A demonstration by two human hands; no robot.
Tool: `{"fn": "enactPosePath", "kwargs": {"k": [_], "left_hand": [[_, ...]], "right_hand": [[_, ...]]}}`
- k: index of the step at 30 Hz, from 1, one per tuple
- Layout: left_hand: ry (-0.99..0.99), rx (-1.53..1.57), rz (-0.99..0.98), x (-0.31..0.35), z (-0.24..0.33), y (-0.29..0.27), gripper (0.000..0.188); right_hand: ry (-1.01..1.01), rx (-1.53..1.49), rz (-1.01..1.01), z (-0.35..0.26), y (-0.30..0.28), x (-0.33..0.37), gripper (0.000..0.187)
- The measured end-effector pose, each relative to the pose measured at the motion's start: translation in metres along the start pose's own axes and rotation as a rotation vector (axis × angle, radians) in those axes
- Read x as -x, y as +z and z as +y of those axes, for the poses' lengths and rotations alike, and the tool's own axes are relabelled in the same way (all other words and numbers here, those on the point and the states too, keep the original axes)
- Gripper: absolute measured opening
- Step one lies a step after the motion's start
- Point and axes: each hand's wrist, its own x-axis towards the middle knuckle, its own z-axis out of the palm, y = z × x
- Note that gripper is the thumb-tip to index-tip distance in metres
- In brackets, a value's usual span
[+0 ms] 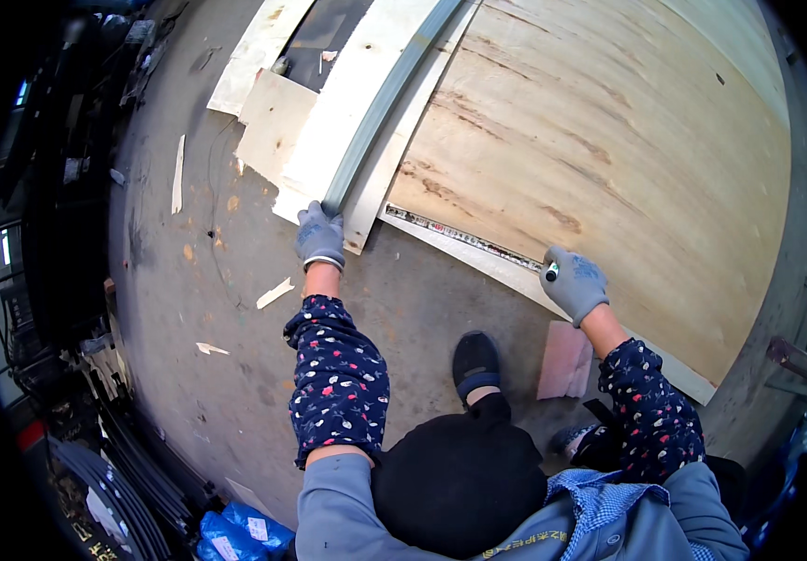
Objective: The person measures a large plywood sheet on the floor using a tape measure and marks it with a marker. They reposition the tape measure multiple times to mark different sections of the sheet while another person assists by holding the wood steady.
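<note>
A grey work glove covers my left hand (319, 236), which is closed round the near end of a long grey-green metal bar (387, 95). The bar lies on pale wood strips and runs away toward the top. My right hand (574, 282), gloved alike, is closed on a small marker-like thing (551, 272) with a dark round end and a bit of green and white; most of it is hidden. From that hand a measuring strip (464, 238) with dark and red markings stretches left along the near edge of a large plywood sheet (590, 159). The fingers rest at the sheet's edge.
Under the sheet's near edge shows a paler board (488, 266). Plywood offcuts (277, 126) lie far left, with wood splinters (274, 294) on the concrete floor (235, 374). A pink block (565, 360) sits near my foot (476, 363). Blue bags (244, 533) and dark racks stand at the left.
</note>
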Motion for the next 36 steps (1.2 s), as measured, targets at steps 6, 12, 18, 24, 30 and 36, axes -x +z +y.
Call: {"fn": "enactPosePath", "kwargs": {"k": [6,12,18,24,30,36], "left_hand": [[0.322,0.424,0.158,0.054,0.023,0.024,0.039],[0.395,0.196,0.087,0.085,0.061,0.031,0.047],[0.404,0.011,0.061,0.087,0.059,0.039,0.06],[0.305,-0.066,-0.084,0.096,0.07,0.032,0.066],[0.312,-0.093,-0.07,0.091,0.063,0.045,0.075],[0.339,-0.102,-0.088,0.083,0.065,0.036,0.071]], "right_hand": [[-0.005,0.009,-0.032,-0.01,-0.004,-0.002,0.022],[0.001,0.038,-0.074,-0.014,-0.004,-0.005,0.024],[0.027,0.05,-0.101,-0.02,-0.009,-0.002,0.025],[0.016,0.017,-0.101,-0.02,-0.008,0.0,0.027],[-0.008,-0.009,-0.108,-0.016,-0.003,-0.002,0.028],[-0.011,-0.013,-0.12,-0.015,-0.001,-0.002,0.029]]}}
